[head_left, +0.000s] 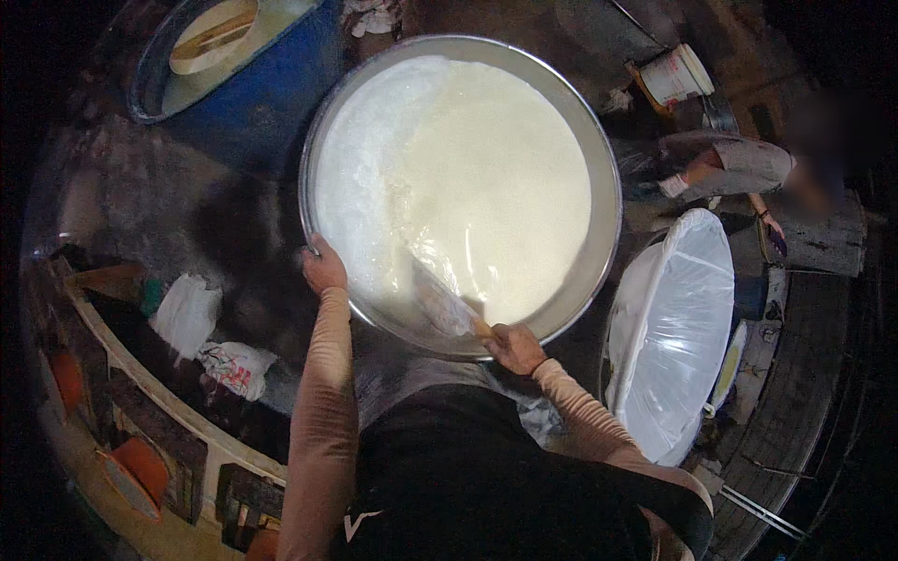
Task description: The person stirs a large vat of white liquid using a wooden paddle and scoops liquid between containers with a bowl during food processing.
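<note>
A large round metal basin stands in front of me. Cream-coloured liquid fills most of it, and white foam gathers along the left side. My left hand is closed around the basin's left rim. Over the near rim, my right hand grips the handle of a flat-bladed paddle. The blade slants up and left into the liquid, so its far end is partly hidden. Ripples and shiny streaks show beside the blade.
A blue tub of pale liquid, with a round sieve-like hoop, stands far left. At right is a round vessel under plastic film. Beyond it are another person and a white bucket. White bags lie left.
</note>
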The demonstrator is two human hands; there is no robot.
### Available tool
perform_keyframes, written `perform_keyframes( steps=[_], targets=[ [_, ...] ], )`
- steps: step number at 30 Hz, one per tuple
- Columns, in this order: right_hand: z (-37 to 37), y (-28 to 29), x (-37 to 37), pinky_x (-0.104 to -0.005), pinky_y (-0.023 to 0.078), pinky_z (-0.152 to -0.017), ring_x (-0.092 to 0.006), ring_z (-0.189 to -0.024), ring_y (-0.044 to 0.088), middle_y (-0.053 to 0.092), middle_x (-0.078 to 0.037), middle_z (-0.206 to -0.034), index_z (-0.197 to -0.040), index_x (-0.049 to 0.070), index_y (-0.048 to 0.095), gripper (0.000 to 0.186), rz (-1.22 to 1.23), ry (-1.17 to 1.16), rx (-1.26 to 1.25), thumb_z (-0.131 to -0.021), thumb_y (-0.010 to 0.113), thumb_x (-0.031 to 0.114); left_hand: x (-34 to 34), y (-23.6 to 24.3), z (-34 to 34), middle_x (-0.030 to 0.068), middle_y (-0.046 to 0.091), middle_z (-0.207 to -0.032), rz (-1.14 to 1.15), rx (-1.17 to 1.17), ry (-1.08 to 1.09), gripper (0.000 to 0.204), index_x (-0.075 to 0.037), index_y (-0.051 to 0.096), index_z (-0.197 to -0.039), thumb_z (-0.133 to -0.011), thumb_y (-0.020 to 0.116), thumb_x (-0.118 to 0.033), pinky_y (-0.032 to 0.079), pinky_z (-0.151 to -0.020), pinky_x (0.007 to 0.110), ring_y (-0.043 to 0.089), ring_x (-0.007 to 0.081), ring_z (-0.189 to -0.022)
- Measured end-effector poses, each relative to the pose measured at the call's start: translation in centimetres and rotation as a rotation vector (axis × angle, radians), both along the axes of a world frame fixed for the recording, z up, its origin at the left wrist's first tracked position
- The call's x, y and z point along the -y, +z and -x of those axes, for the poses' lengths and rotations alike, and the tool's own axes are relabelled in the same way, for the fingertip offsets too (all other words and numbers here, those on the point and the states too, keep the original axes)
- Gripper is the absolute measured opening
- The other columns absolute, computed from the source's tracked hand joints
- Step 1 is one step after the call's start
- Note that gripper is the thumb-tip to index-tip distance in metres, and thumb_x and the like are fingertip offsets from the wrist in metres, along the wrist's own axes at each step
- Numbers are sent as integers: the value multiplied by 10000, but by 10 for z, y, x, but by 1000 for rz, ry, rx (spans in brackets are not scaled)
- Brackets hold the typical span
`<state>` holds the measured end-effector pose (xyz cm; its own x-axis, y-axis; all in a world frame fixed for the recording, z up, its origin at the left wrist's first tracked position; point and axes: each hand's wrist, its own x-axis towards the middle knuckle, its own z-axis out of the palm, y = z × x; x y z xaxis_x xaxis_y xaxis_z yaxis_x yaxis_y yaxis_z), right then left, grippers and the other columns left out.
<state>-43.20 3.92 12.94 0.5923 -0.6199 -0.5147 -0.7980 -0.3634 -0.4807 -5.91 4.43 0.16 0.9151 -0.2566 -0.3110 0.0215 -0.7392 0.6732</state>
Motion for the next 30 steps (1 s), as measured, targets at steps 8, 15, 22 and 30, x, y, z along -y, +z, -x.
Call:
perform_keyframes(
  steps=[8, 15, 22, 30],
  targets=[
    [96, -6, 57, -330, 421, -506, -137, -525, 520, 593, -67, -601, -762, -16, 639, 418, -268, -755, 249, -911, 606, 374, -4, -8, -8, 327, 590, -1125, -13, 9, 20, 662, 91, 561, -1142, -946, 407, -522, 446, -903, 485, 559, 474, -1069],
    [57, -96, 206, -407, 491, -584, -292, -582, 633, 630, -140, -620, -763, -23, 591, 469, 643, -695, 6, -932, 510, 407, -29, -55, -26, 311, 602, -1055, -33, 97, -182, 619, 50, 572, -1107, -967, 368, -518, 448, -869, 504, 578, 473, -973],
    [9, -145, 220, -449, 494, -601, -382, -655, 627, 633, -194, -696, -725, 13, 562, 312, 638, -395, 38, -865, 564, 291, -1, 5, -11, 309, 591, -1131, -223, -61, 6, 621, 5, 589, -1124, -940, 376, -548, 447, -898, 515, 574, 460, -1042],
    [-52, -116, 62, -502, 457, -618, -414, -608, 591, 595, -211, -626, -787, 25, 546, 247, 531, -253, -9, -861, 580, 258, 1, 0, -1, 302, 631, -1032, -6, 27, -19, 632, 30, 609, -1074, -925, 403, -549, 463, -862, 531, 589, 489, -980]
  ],
)
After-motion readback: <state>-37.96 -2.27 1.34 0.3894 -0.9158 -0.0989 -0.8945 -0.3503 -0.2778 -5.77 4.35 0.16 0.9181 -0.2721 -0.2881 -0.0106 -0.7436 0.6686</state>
